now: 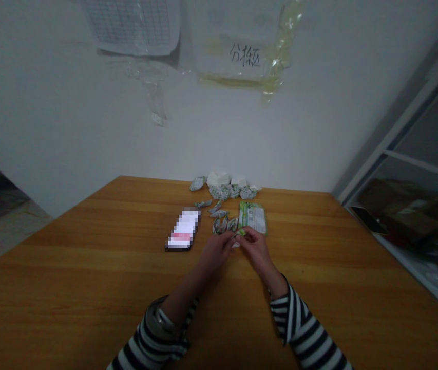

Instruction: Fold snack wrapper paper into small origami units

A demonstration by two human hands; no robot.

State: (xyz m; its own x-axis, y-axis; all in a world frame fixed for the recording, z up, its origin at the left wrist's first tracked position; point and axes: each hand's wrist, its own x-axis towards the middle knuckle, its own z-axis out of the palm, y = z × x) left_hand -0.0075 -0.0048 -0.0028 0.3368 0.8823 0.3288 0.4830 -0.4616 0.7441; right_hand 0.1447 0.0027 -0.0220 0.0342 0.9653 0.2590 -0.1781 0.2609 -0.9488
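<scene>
My left hand (217,251) and my right hand (254,248) meet over the wooden table (88,277), fingers pinched together on a small green-and-white wrapped piece (241,233). Just beyond my fingers lie several small folded green-and-white wrappers (222,222). A flat green packet (253,217) lies right behind my right hand. Both sleeves are black-and-white striped.
A phone (184,229) with a lit screen lies left of the wrappers. A heap of crumpled wrappers and white paper (224,186) sits at the table's far edge by the wall. Taped papers (237,51) hang on the wall. A window frame (403,154) is at right.
</scene>
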